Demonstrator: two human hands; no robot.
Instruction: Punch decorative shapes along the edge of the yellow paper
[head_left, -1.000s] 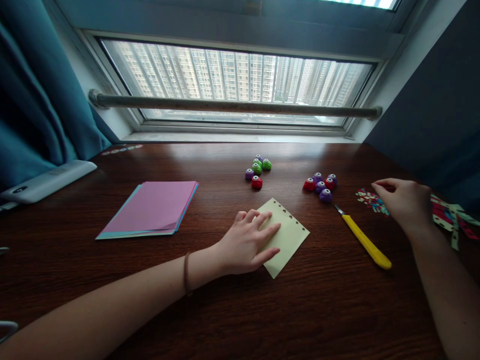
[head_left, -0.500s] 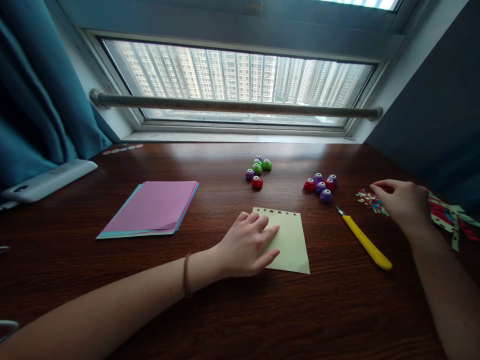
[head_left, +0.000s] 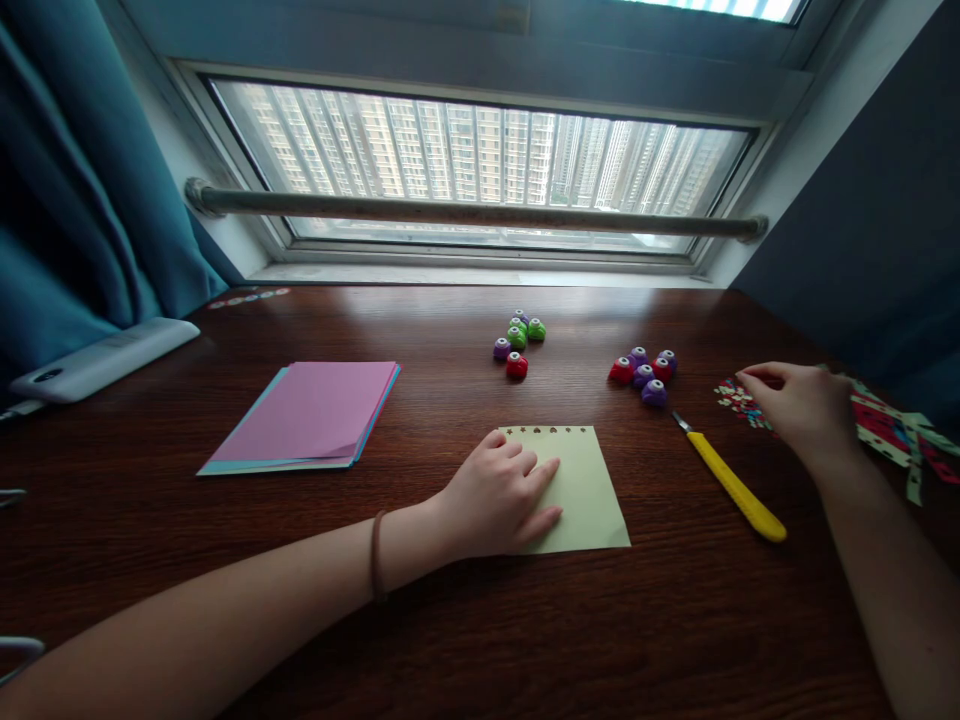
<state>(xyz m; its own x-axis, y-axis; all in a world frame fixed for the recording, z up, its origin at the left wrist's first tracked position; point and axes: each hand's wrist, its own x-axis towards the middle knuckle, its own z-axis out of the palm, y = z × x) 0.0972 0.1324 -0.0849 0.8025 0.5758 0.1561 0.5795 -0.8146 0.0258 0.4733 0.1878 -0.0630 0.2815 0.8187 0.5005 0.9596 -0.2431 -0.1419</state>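
A pale yellow-green sheet of paper (head_left: 585,500) lies on the table, with a row of small punched shapes along its far edge. My left hand (head_left: 499,495) rests on the sheet's left part, fingers spread and pressing on it. Off to the right, my right hand (head_left: 802,405) is over a heap of tiny coloured paper cutouts (head_left: 739,400), thumb and forefinger pinched together. Whatever may be between those fingertips is too small to make out. A yellow-handled craft knife (head_left: 735,485) lies between the sheet and my right hand, its blade pointing away from me.
Small craft punches in red and purple (head_left: 643,374) and in green, purple and red (head_left: 517,340) stand beyond the sheet. A stack of coloured paper (head_left: 307,415) lies left. Punched paper strips (head_left: 892,430) are at far right, a white device (head_left: 109,360) at far left.
The yellow-green sheet has turned slightly under my left hand, its near right corner shifting right. My right hand stays pinched over the cutouts, moved slightly left.
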